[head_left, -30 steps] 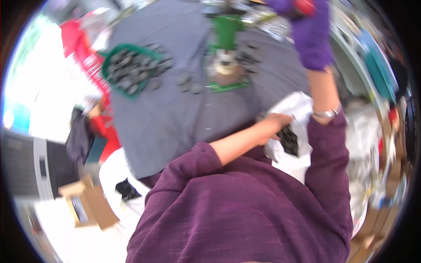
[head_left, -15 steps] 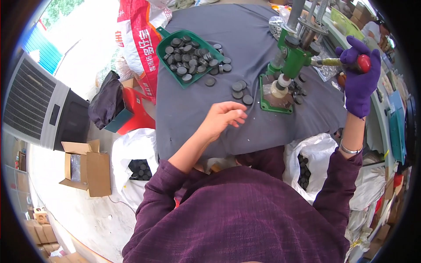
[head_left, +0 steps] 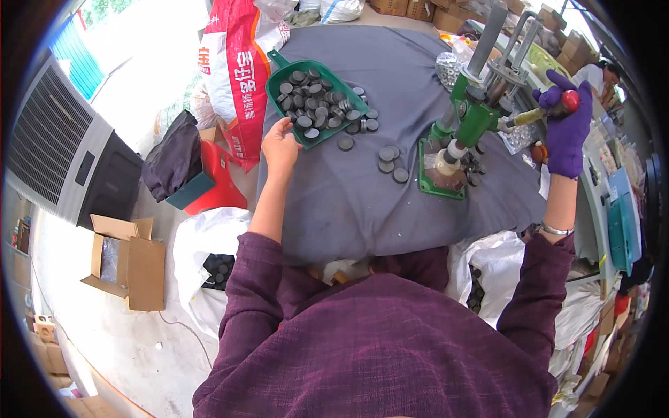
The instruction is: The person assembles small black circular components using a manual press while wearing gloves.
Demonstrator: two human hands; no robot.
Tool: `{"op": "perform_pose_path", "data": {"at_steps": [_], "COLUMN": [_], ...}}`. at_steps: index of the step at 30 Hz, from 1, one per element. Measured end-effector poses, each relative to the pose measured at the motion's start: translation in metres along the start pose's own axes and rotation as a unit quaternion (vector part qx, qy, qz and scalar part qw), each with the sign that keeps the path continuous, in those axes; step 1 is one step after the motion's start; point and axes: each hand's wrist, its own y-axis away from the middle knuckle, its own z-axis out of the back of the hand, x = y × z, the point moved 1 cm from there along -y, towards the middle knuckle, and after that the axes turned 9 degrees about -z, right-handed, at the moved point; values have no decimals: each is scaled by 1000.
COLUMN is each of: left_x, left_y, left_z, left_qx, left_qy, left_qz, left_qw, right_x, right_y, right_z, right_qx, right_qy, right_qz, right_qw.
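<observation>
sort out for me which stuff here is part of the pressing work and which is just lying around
In use: green hand press, its red-knobbed lever gripped by the gloved right hand; green tray of dark discs, left hand at its edge; loose discs on the grey cloth.

Lying about: cardboard box, red printed sack, grey fan unit.

The tabletop wears a plain dark grey cloth. On it lies a bright green tray of dull grey-black discs, more of them loose on the cloth. The press is green with bare grey metal posts; its lever ends in a red knob. The right hand is in a purple glove, the left hand bare. Both sleeves are plum with a fine weave. A red and white sack stands beside brown boxes and white bags
</observation>
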Motion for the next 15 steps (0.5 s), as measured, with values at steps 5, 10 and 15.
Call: {"op": "perform_pose_path", "data": {"at_steps": [5, 10, 15], "left_x": [27, 5, 11], "left_y": [-14, 4, 6], "left_z": [-11, -28, -23], "left_qx": [36, 118, 62], "left_qy": [-201, -75, -2], "left_qz": [-83, -10, -1], "left_qw": [975, 990, 998], "right_x": [2, 2, -10], "right_y": [5, 6, -2], "right_z": [-8, 5, 8], "right_qx": [-2, -7, 3], "right_qy": [-8, -10, -72], "right_qz": [-18, -23, -18], "right_qw": [1000, 1000, 997]}}
